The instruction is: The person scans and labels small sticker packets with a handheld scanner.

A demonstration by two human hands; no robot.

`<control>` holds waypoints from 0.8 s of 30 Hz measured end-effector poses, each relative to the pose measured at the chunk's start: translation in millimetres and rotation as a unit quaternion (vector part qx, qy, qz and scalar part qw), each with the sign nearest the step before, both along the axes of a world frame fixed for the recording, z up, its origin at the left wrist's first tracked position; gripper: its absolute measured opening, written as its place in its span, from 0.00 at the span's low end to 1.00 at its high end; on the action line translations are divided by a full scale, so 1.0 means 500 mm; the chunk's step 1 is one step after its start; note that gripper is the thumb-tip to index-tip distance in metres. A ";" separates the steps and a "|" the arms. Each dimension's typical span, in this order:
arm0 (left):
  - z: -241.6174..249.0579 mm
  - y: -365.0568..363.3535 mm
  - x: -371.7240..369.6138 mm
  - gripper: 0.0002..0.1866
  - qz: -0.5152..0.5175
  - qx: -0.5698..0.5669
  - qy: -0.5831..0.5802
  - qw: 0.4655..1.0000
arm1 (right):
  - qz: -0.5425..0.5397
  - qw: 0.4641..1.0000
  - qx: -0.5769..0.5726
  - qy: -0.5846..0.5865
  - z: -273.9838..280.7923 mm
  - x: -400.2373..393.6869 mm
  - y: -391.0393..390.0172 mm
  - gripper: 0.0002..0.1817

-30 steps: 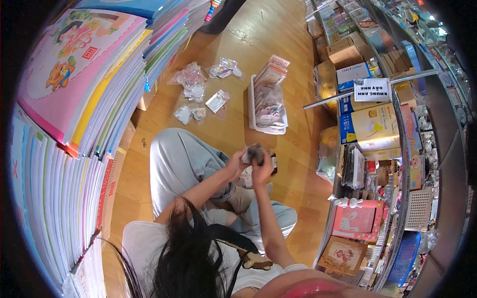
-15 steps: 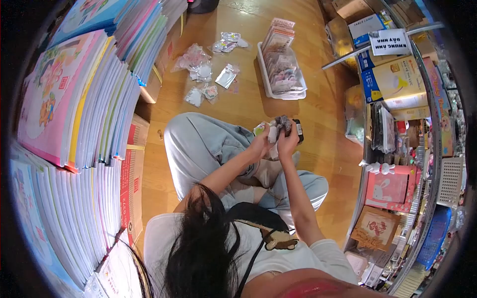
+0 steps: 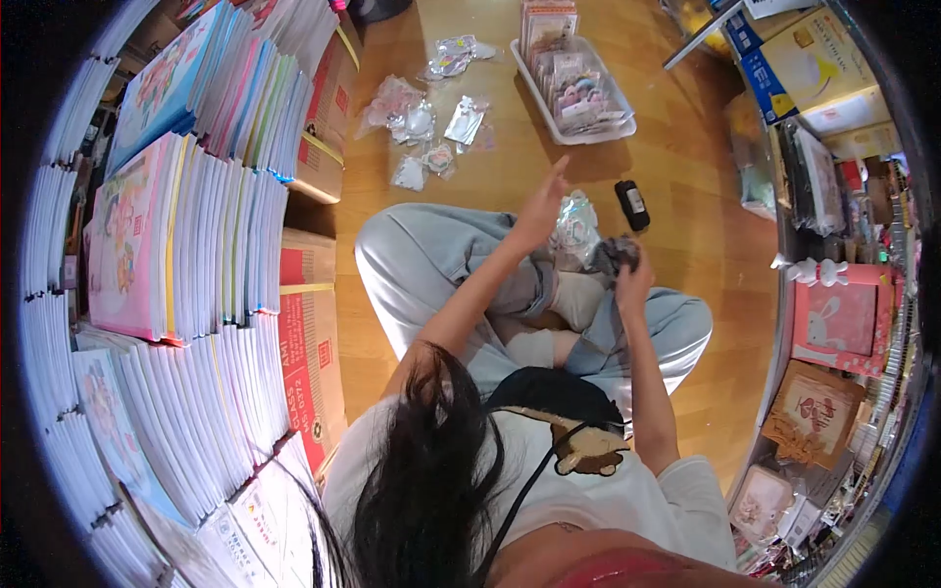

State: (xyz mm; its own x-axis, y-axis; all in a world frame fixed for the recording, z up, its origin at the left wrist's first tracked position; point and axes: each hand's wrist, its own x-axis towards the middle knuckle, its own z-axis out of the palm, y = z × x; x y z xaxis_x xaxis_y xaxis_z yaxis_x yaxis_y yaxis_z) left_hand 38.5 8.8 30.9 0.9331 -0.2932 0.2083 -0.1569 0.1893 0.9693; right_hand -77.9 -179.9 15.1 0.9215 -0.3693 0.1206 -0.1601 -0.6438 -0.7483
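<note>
My left hand [image 3: 541,214] reaches out over my bent leg with a finger stretched forward and nothing seen in it. In my right hand [image 3: 633,279] is a crumpled grey cloth [image 3: 615,256], pinched near my right knee. Between the two hands lies a clear plastic packet [image 3: 576,227] with a pale, shiny thing inside, close in front of my feet. A small black object with a white label [image 3: 632,205] rests on the floor just beyond the cloth.
A white plastic basket [image 3: 564,132] full of small packets stands ahead. Several packets [image 3: 412,122] lie on the wooden floor to its left. Stacks of notebooks [image 3: 186,240] and red-marked cartons [image 3: 312,348] rise on my left; loaded shelves [image 3: 784,294] line the right.
My hands have parted: the left has moved forward, while the right keeps the grey cloth. The black object and the clear packet now lie apart from the hands. The view has shifted.
</note>
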 end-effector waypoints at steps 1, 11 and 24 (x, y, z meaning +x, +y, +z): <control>-0.032 -0.017 0.004 0.27 0.003 0.122 -0.075 0.990 | -0.023 1.000 0.015 0.007 -0.003 -0.015 -0.012 0.18; -0.106 -0.049 0.045 0.26 -0.057 0.398 -0.175 0.899 | -0.013 0.999 -0.044 0.000 -0.018 -0.040 -0.003 0.16; -0.224 0.496 0.490 0.24 0.230 0.597 -0.182 0.746 | 0.001 0.996 -0.083 0.040 -0.012 -0.025 0.006 0.18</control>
